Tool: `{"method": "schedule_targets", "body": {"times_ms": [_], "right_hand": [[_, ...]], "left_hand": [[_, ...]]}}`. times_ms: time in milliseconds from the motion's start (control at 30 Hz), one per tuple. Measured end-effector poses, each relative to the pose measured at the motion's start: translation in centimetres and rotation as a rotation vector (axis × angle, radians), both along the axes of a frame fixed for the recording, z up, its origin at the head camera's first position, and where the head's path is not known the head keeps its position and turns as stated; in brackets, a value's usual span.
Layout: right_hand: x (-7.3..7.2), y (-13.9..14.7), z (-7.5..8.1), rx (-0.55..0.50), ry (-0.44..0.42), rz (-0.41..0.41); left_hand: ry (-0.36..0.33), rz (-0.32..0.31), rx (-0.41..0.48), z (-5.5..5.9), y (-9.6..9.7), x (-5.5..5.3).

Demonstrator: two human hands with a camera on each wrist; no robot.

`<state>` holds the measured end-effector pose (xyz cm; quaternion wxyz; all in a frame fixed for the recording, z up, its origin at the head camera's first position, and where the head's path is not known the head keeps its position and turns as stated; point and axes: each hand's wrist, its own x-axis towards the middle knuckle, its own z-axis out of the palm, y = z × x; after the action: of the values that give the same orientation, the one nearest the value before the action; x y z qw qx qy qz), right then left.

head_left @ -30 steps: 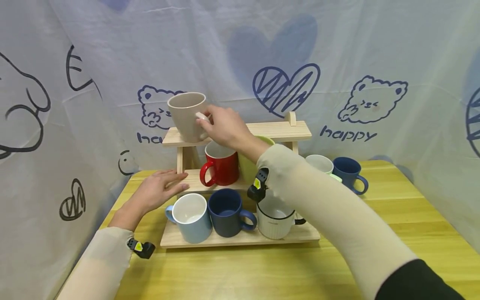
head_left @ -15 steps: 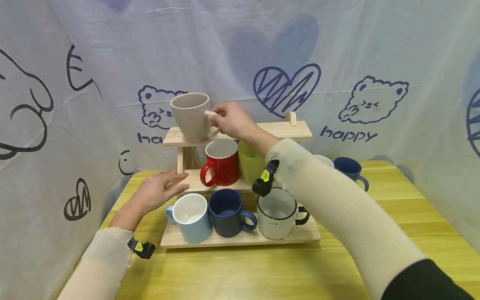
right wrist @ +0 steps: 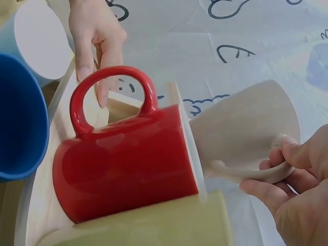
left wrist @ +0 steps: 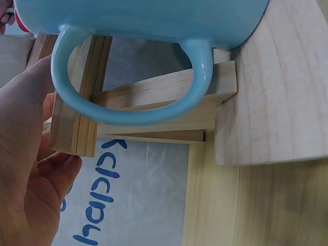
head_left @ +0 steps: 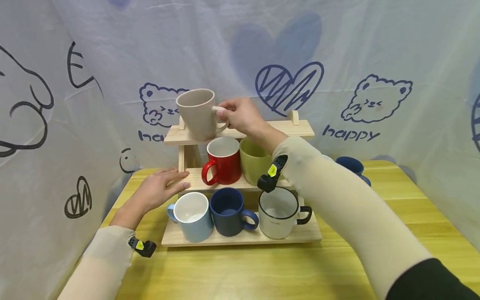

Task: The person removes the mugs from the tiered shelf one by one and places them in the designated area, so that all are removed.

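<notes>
My right hand [head_left: 243, 114] pinches the handle of a beige mug [head_left: 196, 114], thumb and fingers around the loop. The mug's base overlaps the left part of the top shelf in the head view, and its mouth faces up. My left hand [head_left: 159, 187] rests at the left end of the middle shelf [head_left: 193, 179], fingers extended over the board. In the left wrist view, fingertips [left wrist: 66, 171] touch that shelf's end. Below the beige mug stand a red mug [head_left: 224, 162] and a green mug [head_left: 255, 160], partly covered by my right wrist.
On the rack's bottom shelf [head_left: 240, 241] are a light blue mug [head_left: 195, 223], a navy mug [head_left: 228, 216] and a white black-rimmed mug [head_left: 277, 218]. Behind my right sleeve, another navy mug [head_left: 349, 163] and a pale mug stand on the table [head_left: 240, 271]. A printed curtain hangs behind.
My right hand and the beige mug have shifted right along the top shelf. The green mug and the white mug's handle show more. My left hand keeps its place.
</notes>
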<state>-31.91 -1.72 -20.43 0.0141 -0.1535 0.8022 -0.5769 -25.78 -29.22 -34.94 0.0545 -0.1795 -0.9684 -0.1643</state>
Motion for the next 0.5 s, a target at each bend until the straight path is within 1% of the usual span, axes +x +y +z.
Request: {"method": "schedule_targets", "body": {"times_ms": [133,200,500], "right_hand": [[0.0,0.9,0.2,-0.066,-0.02,-0.014],[0.0,1.5,0.4,-0.081,-0.024,-0.031],[0.3,4.5,1.7,-0.074,0.003,-0.054]], "left_hand": [[-0.008,0.0,-0.003,0.1,0.1,0.0],[-0.013,-0.001,-0.001,0.1,0.1,0.0],[-0.012,-0.006,0.003,0.2,0.0,-0.1]]}}
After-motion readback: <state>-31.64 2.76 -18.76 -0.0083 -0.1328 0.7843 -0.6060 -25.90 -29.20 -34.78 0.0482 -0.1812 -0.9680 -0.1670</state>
